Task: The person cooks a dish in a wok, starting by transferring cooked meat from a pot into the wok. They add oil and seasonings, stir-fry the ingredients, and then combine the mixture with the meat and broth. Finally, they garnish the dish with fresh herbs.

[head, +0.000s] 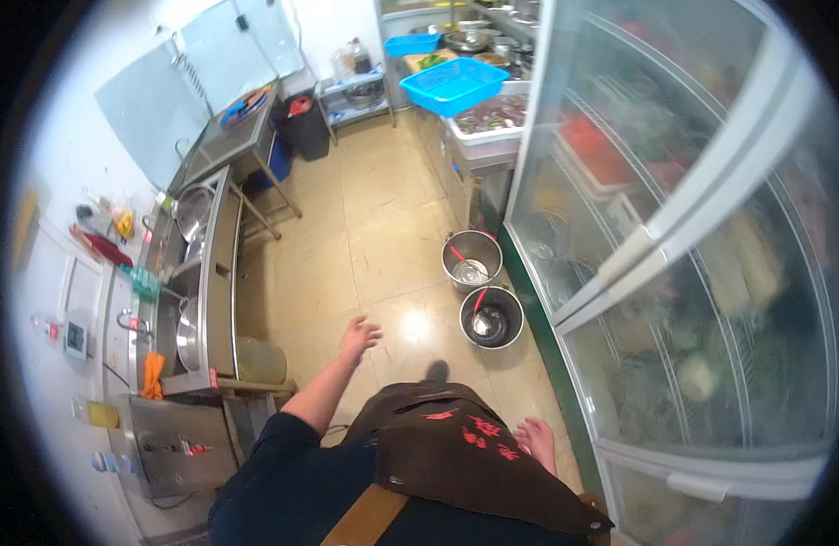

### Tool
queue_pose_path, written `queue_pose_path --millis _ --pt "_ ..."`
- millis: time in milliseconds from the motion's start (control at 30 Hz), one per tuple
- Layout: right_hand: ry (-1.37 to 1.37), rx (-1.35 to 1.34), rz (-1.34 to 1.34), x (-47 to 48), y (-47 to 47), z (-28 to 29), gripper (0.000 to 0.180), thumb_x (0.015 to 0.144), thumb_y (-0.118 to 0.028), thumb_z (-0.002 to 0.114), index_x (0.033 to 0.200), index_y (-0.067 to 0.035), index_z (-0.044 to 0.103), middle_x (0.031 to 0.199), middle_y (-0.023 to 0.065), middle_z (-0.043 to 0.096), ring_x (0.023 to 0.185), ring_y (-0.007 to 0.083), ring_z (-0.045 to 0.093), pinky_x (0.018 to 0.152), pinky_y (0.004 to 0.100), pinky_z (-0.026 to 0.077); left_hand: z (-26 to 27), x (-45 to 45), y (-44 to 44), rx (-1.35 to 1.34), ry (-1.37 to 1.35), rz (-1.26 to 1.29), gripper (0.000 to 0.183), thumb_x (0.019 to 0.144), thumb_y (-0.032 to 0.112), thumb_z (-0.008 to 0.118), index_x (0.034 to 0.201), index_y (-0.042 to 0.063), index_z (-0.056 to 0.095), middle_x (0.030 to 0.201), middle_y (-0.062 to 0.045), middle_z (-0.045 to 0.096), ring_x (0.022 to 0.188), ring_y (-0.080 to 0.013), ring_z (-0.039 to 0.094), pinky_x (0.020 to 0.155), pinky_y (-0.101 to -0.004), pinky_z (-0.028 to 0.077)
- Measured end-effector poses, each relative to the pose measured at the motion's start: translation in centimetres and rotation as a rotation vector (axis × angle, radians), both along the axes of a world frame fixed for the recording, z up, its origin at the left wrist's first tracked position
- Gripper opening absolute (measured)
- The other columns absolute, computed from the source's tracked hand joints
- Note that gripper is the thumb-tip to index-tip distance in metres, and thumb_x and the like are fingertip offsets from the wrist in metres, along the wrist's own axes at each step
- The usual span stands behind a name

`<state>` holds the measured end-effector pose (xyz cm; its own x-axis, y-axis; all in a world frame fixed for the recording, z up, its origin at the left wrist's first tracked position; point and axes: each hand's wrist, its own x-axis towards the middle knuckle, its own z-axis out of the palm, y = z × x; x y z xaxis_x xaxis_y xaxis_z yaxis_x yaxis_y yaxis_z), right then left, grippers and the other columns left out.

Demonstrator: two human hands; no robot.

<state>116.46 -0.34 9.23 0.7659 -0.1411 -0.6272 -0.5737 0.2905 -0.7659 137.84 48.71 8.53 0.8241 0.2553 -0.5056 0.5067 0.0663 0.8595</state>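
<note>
My left hand (360, 338) hangs over the tiled floor (355, 273), its fingers apart and nothing in it. Low on the right, my right hand (537, 440) is beside my dark apron (460, 437), partly hidden by it; I make out no object in its fingers. Two metal buckets stand on the floor ahead, close together along the glass-door refrigerator. The farther bucket (453, 276) and the nearer bucket (491, 341) each show a red grip on the handle. Neither hand touches them. One of my shoes (437, 371) shows below the apron.
Steel sinks (167, 321) holding metal bowls line the left wall. Beyond stand a steel table (235, 136) and a black bin (307, 130). A blue plastic basket (453, 85) rests over a white tray (491, 136) of food. The refrigerator (563, 273) borders the right side.
</note>
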Motion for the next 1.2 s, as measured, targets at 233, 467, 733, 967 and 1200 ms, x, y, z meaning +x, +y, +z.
queue_pose_path --millis 233,467,733,967,1200 --pt "-0.075 -0.047 0.309 27.3 12.1 -0.3 0.03 0.093 -0.009 0.055 0.121 0.003 0.053 0.099 0.0154 0.067 0.081 0.0214 0.068 0.067 0.0308 0.057 -10.2 -10.9 16.5 0.06 0.459 0.557 0.021 0.091 0.021 0.052 0.084 0.002 0.057 0.056 -0.011 0.048 0.046 -0.0229 0.05 0.041 -0.0388 0.038" --pt "-0.341 -0.284 0.644 50.1 29.1 4.3 0.03 0.092 -0.01 0.06 0.119 0.003 0.055 0.095 0.0095 0.067 0.077 0.0142 0.066 0.066 0.0273 0.053 -10.3 2.8 28.6 -0.138 0.481 0.494 0.054 0.098 0.026 0.044 0.141 0.003 0.021 0.116 -0.019 0.059 0.077 -0.026 0.066 0.058 -0.0362 0.053" --pt "-0.558 -0.349 0.488 78.1 35.5 18.5 0.026 0.095 -0.01 0.057 0.119 0.001 0.056 0.094 0.0081 0.068 0.077 0.013 0.065 0.065 0.0265 0.053 -8.9 29.3 38.1 -0.114 0.23 0.539 0.053 0.096 0.023 0.048 0.14 0.003 0.028 0.115 -0.017 0.06 0.083 -0.0236 0.065 0.069 -0.0348 0.053" --pt "-0.886 -0.655 0.54 109.1 39.7 27.2 0.024 0.094 -0.011 0.057 0.114 0.001 0.062 0.086 0.0072 0.069 0.072 0.0106 0.065 0.062 0.0262 0.051 -7.9 40.9 40.3 -0.047 0.373 0.584 0.054 0.094 0.018 0.052 0.14 0.0 0.03 0.109 -0.019 0.063 0.085 -0.0259 0.066 0.066 -0.0341 0.054" --pt "-0.676 -0.988 0.712 142.3 40.4 25.2 0.026 0.084 -0.021 0.06 0.098 -0.001 0.07 0.082 0.0128 0.07 0.07 0.0203 0.069 0.065 0.0356 0.053 -5.7 53.6 46.7 -0.015 0.395 0.494 0.047 0.094 0.017 0.052 0.134 0.001 0.035 0.108 -0.018 0.062 0.086 -0.0268 0.065 0.07 -0.0375 0.054"
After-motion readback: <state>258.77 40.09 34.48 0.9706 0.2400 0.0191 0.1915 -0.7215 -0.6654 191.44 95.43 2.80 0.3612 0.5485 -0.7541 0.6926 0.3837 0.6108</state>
